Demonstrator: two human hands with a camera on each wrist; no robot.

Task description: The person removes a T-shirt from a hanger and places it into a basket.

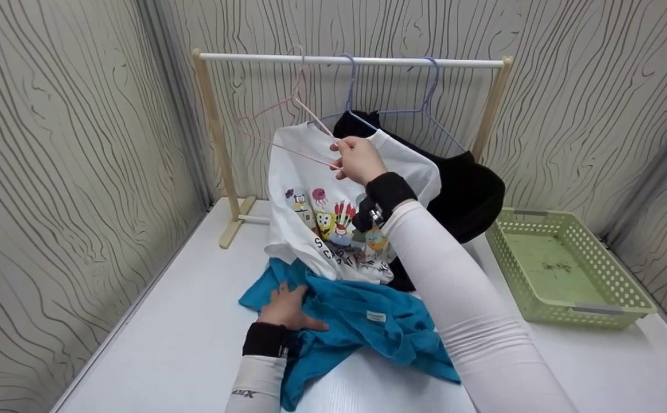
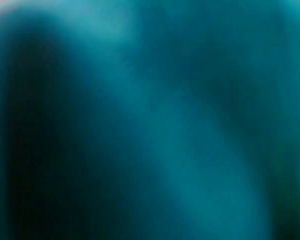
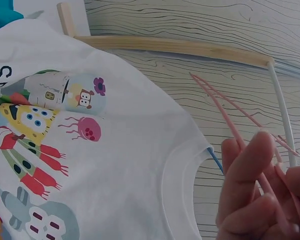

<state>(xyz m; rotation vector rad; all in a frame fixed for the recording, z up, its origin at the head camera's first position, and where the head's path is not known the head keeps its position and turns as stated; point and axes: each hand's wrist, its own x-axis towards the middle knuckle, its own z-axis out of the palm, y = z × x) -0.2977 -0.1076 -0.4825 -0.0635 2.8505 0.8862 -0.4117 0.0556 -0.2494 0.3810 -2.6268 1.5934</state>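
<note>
My right hand (image 1: 359, 159) grips one end of a pink hanger (image 1: 276, 106), whose hook is up at the rail. In the right wrist view, its fingers (image 3: 247, 167) curl round the hanger's thin bars. Just behind hangs a white T-shirt (image 1: 296, 155) with cartoon prints, on a blue hanger (image 1: 349, 92). Below it a teal garment (image 1: 367, 304) lies crumpled on the table, a pale label showing. My left hand (image 1: 286, 307) rests on that garment with thumb and fingers spread. Blurred teal cloth (image 2: 190, 140) fills the left wrist view.
A rack with a white rail (image 1: 390, 61) and wooden posts (image 1: 217, 135) stands at the back of the white table (image 1: 172, 321). A black garment (image 1: 465, 195) hangs at the right on a purple hanger (image 1: 430, 92). On the right sits a green perforated basket (image 1: 591, 315).
</note>
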